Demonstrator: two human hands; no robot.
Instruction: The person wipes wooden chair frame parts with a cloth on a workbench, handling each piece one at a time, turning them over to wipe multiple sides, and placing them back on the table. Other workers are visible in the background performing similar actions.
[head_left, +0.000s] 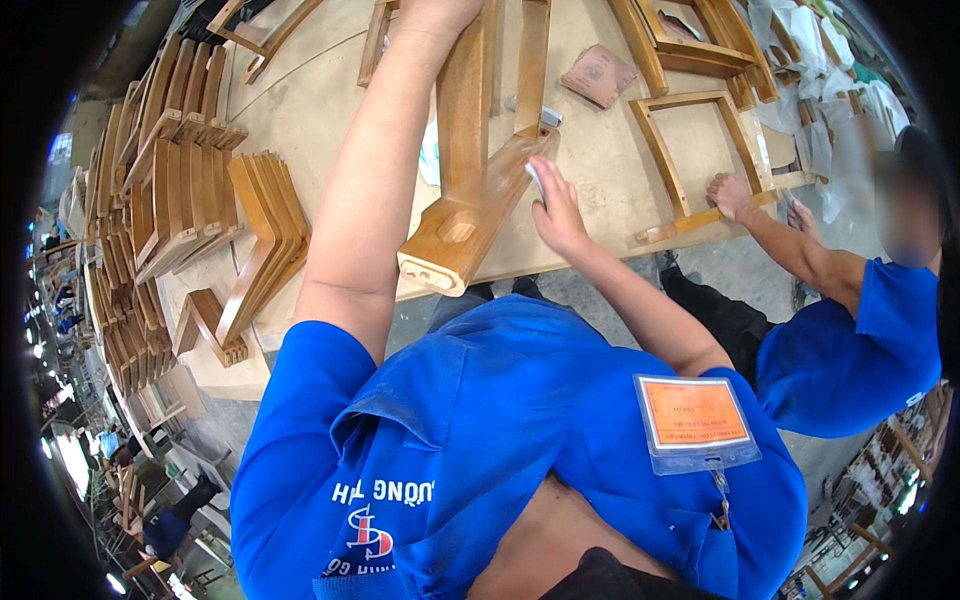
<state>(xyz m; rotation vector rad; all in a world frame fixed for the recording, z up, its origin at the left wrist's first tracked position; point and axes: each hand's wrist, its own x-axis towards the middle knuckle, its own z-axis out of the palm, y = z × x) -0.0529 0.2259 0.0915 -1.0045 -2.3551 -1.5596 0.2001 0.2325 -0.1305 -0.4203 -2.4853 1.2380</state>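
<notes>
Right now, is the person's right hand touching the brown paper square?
Apart: the head view plainly shows bare tabletop between the right hand and the brown paper square.

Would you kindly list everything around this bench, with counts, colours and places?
Large wooden piece: one, brown, centre
Pad: one, whitish, in right hand
Sheet: at least one, reddish, upper centre
Small object: one, whitish, upper centre
Wooden frames: several, brown, upper right
Bent wooden pieces: many, brown, stacked left
Bench: one, tan, beneath woodwork
Plastic sheeting: count unclear, whitish, upper right
Coworker: one, blue shirt, right
Badge: one, orange, person's chest
Shirt: one, blue, lower centre
Left hand: one, bare, top edge, partly cut off
Right hand: one, bare, centre
</notes>
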